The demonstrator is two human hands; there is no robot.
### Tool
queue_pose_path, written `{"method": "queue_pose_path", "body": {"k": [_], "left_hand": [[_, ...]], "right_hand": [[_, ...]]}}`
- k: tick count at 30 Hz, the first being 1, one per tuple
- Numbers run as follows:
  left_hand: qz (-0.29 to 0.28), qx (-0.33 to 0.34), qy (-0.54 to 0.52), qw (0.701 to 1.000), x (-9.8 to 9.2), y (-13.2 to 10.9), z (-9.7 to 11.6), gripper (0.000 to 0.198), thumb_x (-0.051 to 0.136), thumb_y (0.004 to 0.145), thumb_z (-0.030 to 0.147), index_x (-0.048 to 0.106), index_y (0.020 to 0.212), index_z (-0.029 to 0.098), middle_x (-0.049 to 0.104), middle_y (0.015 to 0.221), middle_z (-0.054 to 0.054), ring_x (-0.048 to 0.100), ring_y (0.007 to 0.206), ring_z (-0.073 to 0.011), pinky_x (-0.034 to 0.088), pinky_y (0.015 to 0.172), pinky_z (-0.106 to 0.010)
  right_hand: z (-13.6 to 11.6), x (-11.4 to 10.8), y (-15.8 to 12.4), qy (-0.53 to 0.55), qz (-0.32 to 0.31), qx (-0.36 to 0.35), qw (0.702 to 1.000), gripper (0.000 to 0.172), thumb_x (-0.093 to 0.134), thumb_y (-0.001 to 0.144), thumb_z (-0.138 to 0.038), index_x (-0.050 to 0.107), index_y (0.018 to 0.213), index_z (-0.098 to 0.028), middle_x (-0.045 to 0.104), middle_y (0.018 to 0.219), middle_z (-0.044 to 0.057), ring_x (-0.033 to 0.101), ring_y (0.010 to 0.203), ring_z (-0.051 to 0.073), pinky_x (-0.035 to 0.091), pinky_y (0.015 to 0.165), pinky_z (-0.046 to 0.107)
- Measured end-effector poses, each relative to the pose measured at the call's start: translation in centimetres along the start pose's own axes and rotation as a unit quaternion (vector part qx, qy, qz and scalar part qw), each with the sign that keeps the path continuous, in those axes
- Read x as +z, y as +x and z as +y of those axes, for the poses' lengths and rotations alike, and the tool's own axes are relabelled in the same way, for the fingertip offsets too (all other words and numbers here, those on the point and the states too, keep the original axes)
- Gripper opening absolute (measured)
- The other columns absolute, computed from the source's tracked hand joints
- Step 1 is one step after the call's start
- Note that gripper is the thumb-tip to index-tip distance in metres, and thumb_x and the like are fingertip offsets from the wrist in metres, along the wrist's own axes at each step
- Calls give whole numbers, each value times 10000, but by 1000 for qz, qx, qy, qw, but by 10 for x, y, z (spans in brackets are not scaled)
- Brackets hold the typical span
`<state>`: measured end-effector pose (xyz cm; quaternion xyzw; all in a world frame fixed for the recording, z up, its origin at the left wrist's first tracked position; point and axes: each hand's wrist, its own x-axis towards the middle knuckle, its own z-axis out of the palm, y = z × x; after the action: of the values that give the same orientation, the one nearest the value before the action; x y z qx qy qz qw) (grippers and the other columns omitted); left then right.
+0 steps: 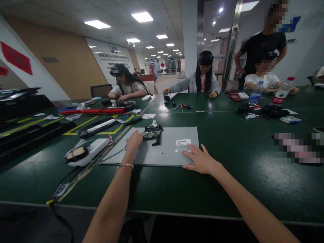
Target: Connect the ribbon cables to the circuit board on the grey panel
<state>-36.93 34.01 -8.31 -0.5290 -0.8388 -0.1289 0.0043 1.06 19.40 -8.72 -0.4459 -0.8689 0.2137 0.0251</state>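
A flat grey metal panel (169, 148) lies on the green table in front of me. My left hand (134, 139) is closed at the left end of a small green circuit board (151, 133) with black plastic brackets, over the panel's far left part. Its fingertips are partly hidden behind the hand. A thin grey cable (113, 155) runs from the left toward that hand. My right hand (201, 159) is spread, fingers apart, resting on the panel's right edge beside two white labels (183, 142).
To the left are a white device (91, 151) with a tan pad, a long black part (97, 127) and cables. Screwdrivers (181, 107) lie farther off. Bottles (256, 93) and black items stand at the right. Several people are around the table's far side.
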Motion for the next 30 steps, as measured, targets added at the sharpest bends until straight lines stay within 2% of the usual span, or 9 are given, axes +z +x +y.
{"method": "queue_pose_path", "body": {"k": [5, 13, 15, 17, 20, 23, 26, 28, 30], "left_hand": [[-11, -47, 0, 999, -3, -3, -13, 430, 359, 916, 300, 541, 1256, 108, 598, 1256, -245, 554, 1178, -394, 331, 988, -624], [14, -24, 28, 999, 8, -6, -18, 408, 368, 898, 306, 586, 1163, 84, 618, 1189, -264, 561, 1149, -405, 227, 1009, -680], [21, -16, 43, 999, 11, -6, -16, 401, 376, 890, 298, 592, 1156, 89, 624, 1175, -262, 563, 1143, -402, 224, 1007, -681], [20, -17, 59, 998, 12, -7, -13, 399, 383, 885, 295, 594, 1157, 95, 629, 1164, -262, 567, 1134, -399, 233, 1005, -671], [-8, -26, 67, 997, 6, -6, -7, 394, 411, 872, 286, 587, 1171, 99, 637, 1154, -256, 577, 1118, -398, 219, 1013, -669], [-43, -31, 59, 997, -4, -6, -1, 416, 456, 849, 269, 559, 1213, 96, 638, 1155, -252, 560, 1141, -409, 187, 1025, -680], [-49, -50, 39, 997, -13, -6, -2, 468, 459, 844, 256, 510, 1274, 80, 617, 1177, -269, 541, 1162, -428, 238, 998, -681], [-27, -72, 20, 997, -17, -6, -7, 487, 443, 848, 246, 482, 1299, 68, 586, 1214, -287, 534, 1169, -440, 291, 964, -675], [-4, -89, -4, 996, -19, -5, -15, 485, 449, 838, 239, 490, 1283, 51, 563, 1234, -307, 528, 1171, -454, 341, 926, -667]], "right_hand": [[0, -2, -5, 4, -10, 3, 1000, 793, 313, 867, -747, 186, 1532, -335, -9, 1625, 49, 2, 1475, 308, -93, 1141, 546], [7, -2, -7, 37, -17, -4, 999, 766, 370, 875, -712, 232, 1523, -329, 21, 1624, 55, 21, 1475, 314, -89, 1139, 557], [10, -5, -8, 59, -5, -8, 998, 707, 364, 897, -680, 312, 1501, -314, 110, 1617, 60, 81, 1472, 314, -81, 1134, 579], [13, -10, -9, 89, 24, -10, 996, 626, 352, 925, -632, 435, 1441, -286, 287, 1569, 79, 211, 1444, 320, -42, 1131, 613], [18, -17, -6, 143, 102, 11, 984, 559, 378, 944, -542, 542, 1357, -204, 466, 1457, 119, 374, 1365, 313, 127, 1147, 573], [27, -18, 3, 197, 197, 54, 959, 571, 435, 925, -462, 533, 1351, -96, 446, 1457, 172, 361, 1375, 291, 237, 1146, 439], [39, -16, 11, 279, 254, 103, 920, 595, 478, 895, -428, 482, 1386, -92, 425, 1469, 172, 368, 1369, 275, 260, 1137, 408], [46, -16, 15, 368, 268, 132, 880, 594, 493, 882, -443, 464, 1398, -150, 442, 1463, 140, 400, 1349, 268, 304, 1112, 422], [49, -16, 16, 471, 274, 146, 826, 562, 505, 873, -462, 477, 1374, -207, 487, 1433, 104, 422, 1335, 254, 334, 1094, 422]]}}
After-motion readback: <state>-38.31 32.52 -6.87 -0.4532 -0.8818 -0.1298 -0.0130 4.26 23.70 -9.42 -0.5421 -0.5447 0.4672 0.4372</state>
